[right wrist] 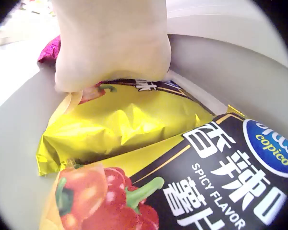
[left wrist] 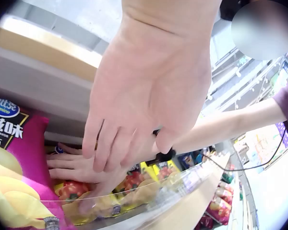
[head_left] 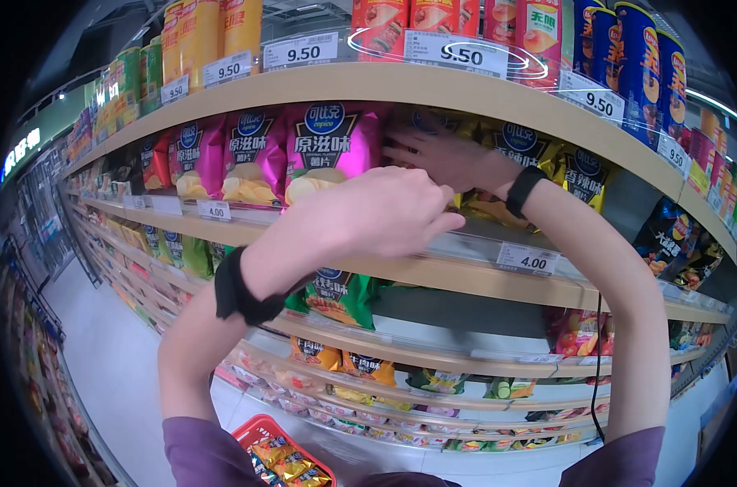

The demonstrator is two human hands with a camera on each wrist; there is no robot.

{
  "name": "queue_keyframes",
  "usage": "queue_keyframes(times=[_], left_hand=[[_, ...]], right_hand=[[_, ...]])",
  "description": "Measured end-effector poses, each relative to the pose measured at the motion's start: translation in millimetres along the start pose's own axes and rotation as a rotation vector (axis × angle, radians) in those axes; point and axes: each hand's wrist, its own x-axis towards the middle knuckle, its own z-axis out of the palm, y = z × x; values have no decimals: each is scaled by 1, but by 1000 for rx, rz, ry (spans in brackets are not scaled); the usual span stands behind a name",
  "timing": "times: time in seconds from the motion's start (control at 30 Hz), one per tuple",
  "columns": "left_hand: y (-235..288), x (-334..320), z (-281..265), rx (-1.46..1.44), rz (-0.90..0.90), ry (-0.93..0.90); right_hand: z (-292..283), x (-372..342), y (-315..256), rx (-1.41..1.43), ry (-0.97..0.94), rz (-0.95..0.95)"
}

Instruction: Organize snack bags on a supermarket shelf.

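Note:
My right hand (head_left: 445, 154) reaches under the upper shelf, its fingers extended over a yellow-and-black chip bag (right wrist: 129, 127). In the left wrist view, those straight fingers lie flat across the bag's front, next to a magenta chip bag (left wrist: 31, 163). A second spicy-flavor chip bag (right wrist: 197, 187) fills the foreground of the right wrist view. My left hand (head_left: 384, 211) hangs in front of the shelf edge, holding nothing. Its fingers are loose and slightly bent in the left wrist view. In the head view it overlaps the lower part of a magenta original-flavor bag (head_left: 329, 146).
Chip canisters (head_left: 640, 73) line the shelf above, behind price tags (head_left: 458, 53). A clear lip runs along the chip shelf's front (head_left: 571, 280). Green chip bags (head_left: 348, 300) stand one shelf down. On the floor is a red basket (head_left: 259, 422) with snack bags. A dark cable (head_left: 599, 365) hangs at right.

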Motion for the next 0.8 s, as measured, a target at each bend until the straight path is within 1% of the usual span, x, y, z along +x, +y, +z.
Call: queue_keyframes(times=[0.1,0.13,0.17,0.23,0.3,0.33,0.37,0.4,0.43,0.5,0.53,0.57,0.63,0.67,0.7,0.77,0.8], left_hand=[[20,-41,15,90,255,352],[27,-54,21,36,347,372],[35,-68,30,-21,439,388],[58,-95,66,-297,541,268],[82,-120,125,-498,711,258],[96,-131,156,-583,723,164],[108,-143,187,-669,735,67],[118,-158,224,-667,707,-54],[126,-173,261,-663,677,-175],[133,-211,319,-505,513,-486],[135,-228,336,-528,349,-654],[133,-243,350,-538,183,-814],[121,-285,377,-562,18,-854],[118,-307,376,-543,-117,-836],[113,-328,376,-516,-251,-811],[110,-379,388,-487,-378,-810],[112,-394,385,-521,-451,-875]], right_hand=[[-29,-12,-9,115,74,81],[-42,-21,-13,107,92,102],[-62,-29,-21,146,71,175],[-101,-48,-41,230,20,331],[-118,-76,-70,233,308,334],[-130,-90,-93,409,380,366],[-137,-106,-119,528,475,386],[-129,-125,-147,561,570,403],[-112,-141,-183,584,740,469],[-82,-178,-266,622,727,740],[-68,-196,-307,697,629,883],[-55,-215,-344,760,506,937],[-35,-260,-412,916,191,1025],[-31,-283,-443,975,64,1060],[-31,-303,-473,975,1,1098],[-38,-343,-528,969,-122,1164],[-43,-367,-558,1072,-282,1213]])
